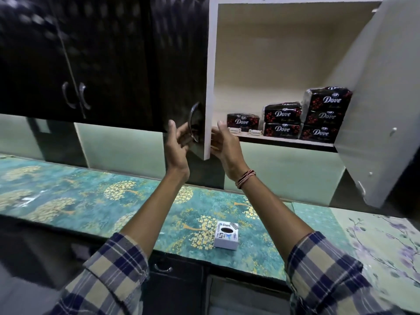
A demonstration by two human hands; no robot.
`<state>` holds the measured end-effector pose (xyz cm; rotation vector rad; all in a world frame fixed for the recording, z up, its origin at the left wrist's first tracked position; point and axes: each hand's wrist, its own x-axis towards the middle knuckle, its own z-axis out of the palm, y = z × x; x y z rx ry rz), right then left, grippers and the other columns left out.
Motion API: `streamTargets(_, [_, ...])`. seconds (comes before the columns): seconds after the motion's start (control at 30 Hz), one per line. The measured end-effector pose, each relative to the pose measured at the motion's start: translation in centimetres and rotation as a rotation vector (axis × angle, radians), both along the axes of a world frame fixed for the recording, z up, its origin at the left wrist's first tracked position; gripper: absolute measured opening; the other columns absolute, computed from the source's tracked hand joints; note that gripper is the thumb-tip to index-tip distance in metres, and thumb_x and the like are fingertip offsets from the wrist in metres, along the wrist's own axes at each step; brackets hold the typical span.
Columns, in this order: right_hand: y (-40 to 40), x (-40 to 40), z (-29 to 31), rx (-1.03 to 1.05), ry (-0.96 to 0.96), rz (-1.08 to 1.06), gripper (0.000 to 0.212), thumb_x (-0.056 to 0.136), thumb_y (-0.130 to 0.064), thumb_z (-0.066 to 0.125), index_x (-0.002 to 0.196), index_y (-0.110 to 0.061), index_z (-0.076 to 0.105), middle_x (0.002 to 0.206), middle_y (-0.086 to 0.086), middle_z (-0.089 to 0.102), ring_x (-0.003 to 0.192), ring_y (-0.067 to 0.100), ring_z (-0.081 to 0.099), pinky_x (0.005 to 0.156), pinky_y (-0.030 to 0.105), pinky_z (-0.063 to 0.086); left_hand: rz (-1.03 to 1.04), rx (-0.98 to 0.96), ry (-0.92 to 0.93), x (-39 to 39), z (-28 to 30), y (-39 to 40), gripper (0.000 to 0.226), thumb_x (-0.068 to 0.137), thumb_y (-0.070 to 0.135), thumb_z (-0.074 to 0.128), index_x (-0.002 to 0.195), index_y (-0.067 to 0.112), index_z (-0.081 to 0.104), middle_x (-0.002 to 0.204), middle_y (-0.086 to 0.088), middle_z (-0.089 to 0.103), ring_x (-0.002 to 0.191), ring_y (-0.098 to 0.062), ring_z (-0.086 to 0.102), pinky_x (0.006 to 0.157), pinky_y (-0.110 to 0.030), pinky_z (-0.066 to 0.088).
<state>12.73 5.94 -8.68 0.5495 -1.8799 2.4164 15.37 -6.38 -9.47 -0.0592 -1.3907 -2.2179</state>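
Half-open cabinet door hung above the worktop. Left grip curled round its handle, and right grip clasped the door's edge. Swinging it shut fast could trap the right fingers against the frame.

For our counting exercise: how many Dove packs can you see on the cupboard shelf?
6 Dove packs on the shelf: one alone at left, two stacked in the middle, three stacked at right. More may sit hidden behind them.

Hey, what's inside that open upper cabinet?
Six black Dove packs on its bottom shelf: one, a stack of two, a stack of three. The dark door hides the shelf's left end, and anything behind the packs is covered.
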Motion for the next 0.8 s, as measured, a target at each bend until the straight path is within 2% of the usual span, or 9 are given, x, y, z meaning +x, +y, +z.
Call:
streamTargets(0.1, [-2.7,2.0,-0.1,-0.032,-0.009,0.085,0.063,0.106,-0.054,0.036,0.128,-0.005,0.069,0.120,0.012,0.076,0.116,0.029,0.070,0.097,0.038,0.055,0.060,0.008,0.019,2.3,-0.3,-2.3,0.063,0.105,0.056,0.032,0.133,0.011,0.066,0.123,-0.006,0.074,0.118,-0.020,0.066,0.106,-0.037,0.048])
streamTargets(0.2, [-5.7,3.8,-0.2,-0.042,-0.028,0.160,0.063,0.105,-0.057,0.035,0.127,-0.008,0.069,0.125,0.010,0.074,0.120,0.025,0.068,0.106,0.040,0.051,0.120,-0.010,0.037,4.1,-0.4,-4.6,0.059,0.105,0.055,0.032,0.142,0.017,0.059,0.132,-0.001,0.070,0.124,-0.015,0.064,0.107,-0.034,0.049])
streamTargets(0.3, [-9.0,4.9,-0.3,-0.042,-0.050,0.236,0.064,0.103,-0.059,0.038,0.129,-0.008,0.068,0.132,0.010,0.071,0.125,0.025,0.064,0.108,0.040,0.050,0.201,-0.017,0.036,5.7,-0.5,-7.0,0.060,0.104,0.057,0.035,0.148,0.020,0.053,0.138,0.002,0.066,0.124,-0.011,0.064,0.107,-0.034,0.049])
streamTargets(0.43, [-12.6,6.1,0.0,-0.033,-0.106,0.336,0.069,0.103,-0.061,0.036,0.134,-0.005,0.063,0.137,0.013,0.065,0.128,0.027,0.061,0.111,0.046,0.048,0.318,-0.076,0.026,7.5,-0.2,-10.0,0.058,0.105,0.055,0.033,0.135,0.017,0.065,0.127,0.002,0.073,0.111,-0.011,0.071,0.084,-0.023,0.055])
streamTargets(0.53, [-14.4,6.7,-0.1,-0.031,-0.144,0.382,0.073,0.104,-0.062,0.032,0.135,-0.003,0.062,0.138,0.014,0.063,0.130,0.031,0.058,0.114,0.050,0.045,0.407,-0.062,-0.001,8.4,0.2,-12.2,0.055,0.107,0.052,0.027,0.129,0.019,0.066,0.112,0.011,0.074,0.092,0.004,0.072,0.072,-0.013,0.053])
streamTargets(0.63, [-15.2,6.8,-0.3,-0.030,-0.147,0.389,0.075,0.103,-0.063,0.031,0.136,-0.003,0.062,0.141,0.015,0.062,0.131,0.032,0.058,0.114,0.052,0.044,0.479,-0.048,-0.004,8.8,0.2,-13.9,0.059,0.108,0.050,0.024,0.141,0.015,0.058,0.118,0.013,0.066,0.092,0.011,0.065,0.080,-0.014,0.052])
streamTargets(0.73, [-14.8,6.5,-0.4,-0.030,-0.148,0.375,0.075,0.104,-0.062,0.029,0.139,-0.003,0.060,0.144,0.017,0.059,0.133,0.033,0.056,0.114,0.051,0.044,0.516,-0.076,-0.002,9.1,0.2,-14.4,0.057,0.108,0.050,0.022,0.131,0.019,0.065,0.111,0.016,0.069,0.090,0.008,0.067,0.069,-0.009,0.052])
streamTargets(0.8, [-13.9,6.0,-0.5,-0.033,-0.155,0.363,0.075,0.104,-0.063,0.029,0.139,-0.004,0.059,0.144,0.018,0.059,0.133,0.033,0.056,0.113,0.051,0.045,0.534,-0.053,0.000,8.8,0.2,-14.2,0.059,0.105,0.057,0.028,0.129,0.021,0.067,0.118,0.011,0.072,0.103,0.000,0.068,0.082,-0.023,0.059])
